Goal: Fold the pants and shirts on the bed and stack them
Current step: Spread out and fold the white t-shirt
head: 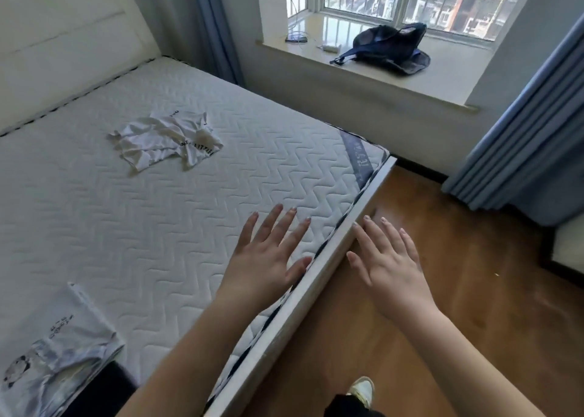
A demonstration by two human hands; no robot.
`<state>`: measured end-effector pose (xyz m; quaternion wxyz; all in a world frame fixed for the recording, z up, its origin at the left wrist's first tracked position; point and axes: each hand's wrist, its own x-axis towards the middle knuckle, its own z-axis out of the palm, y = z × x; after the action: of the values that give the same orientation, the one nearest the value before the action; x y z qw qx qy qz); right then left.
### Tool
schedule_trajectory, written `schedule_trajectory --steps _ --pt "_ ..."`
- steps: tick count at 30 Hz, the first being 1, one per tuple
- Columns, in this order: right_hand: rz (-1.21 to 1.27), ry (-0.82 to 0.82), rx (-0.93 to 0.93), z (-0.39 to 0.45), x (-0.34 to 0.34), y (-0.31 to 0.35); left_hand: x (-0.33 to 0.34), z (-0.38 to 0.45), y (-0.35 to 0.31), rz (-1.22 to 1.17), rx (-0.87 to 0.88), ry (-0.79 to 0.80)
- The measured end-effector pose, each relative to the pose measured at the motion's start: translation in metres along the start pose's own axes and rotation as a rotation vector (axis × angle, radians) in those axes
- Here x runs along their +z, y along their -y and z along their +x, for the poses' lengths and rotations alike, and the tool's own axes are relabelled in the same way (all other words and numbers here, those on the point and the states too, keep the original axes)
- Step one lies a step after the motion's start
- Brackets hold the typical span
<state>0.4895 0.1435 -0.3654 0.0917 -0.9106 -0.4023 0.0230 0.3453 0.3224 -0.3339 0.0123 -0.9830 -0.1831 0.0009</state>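
White crumpled shirt [167,140] lies on the mattress [158,214]; left hand [268,255] and right hand [388,265] hover, grip wide, empty.

The folded shirt [53,350] runs off the lower left edge; the print on the crumpled white shirt [166,140] is perhaps lettering, too small to read.

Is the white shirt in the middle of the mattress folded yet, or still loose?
Still loose. The white shirt lies crumpled and uneven on the mattress, with no straight folded edges.
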Motion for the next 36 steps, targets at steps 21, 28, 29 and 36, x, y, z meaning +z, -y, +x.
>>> schedule_trajectory --steps 21,28,29,36 --pt "-0.028 -0.034 0.188 0.173 -0.026 -0.21 0.014 0.29 -0.118 -0.014 0.155 -0.031" --pt "-0.048 -0.056 0.28 0.245 -0.04 -0.256 0.012 0.4 -0.119 0.005 0.255 -0.054" --pt "-0.048 -0.057 0.292 0.252 -0.042 -0.261 0.011 0.414 -0.122 0.005 0.273 -0.051" --pt "-0.049 -0.054 0.314 0.309 -0.05 -0.322 0.008 0.498 -0.16 0.0 0.316 -0.095"
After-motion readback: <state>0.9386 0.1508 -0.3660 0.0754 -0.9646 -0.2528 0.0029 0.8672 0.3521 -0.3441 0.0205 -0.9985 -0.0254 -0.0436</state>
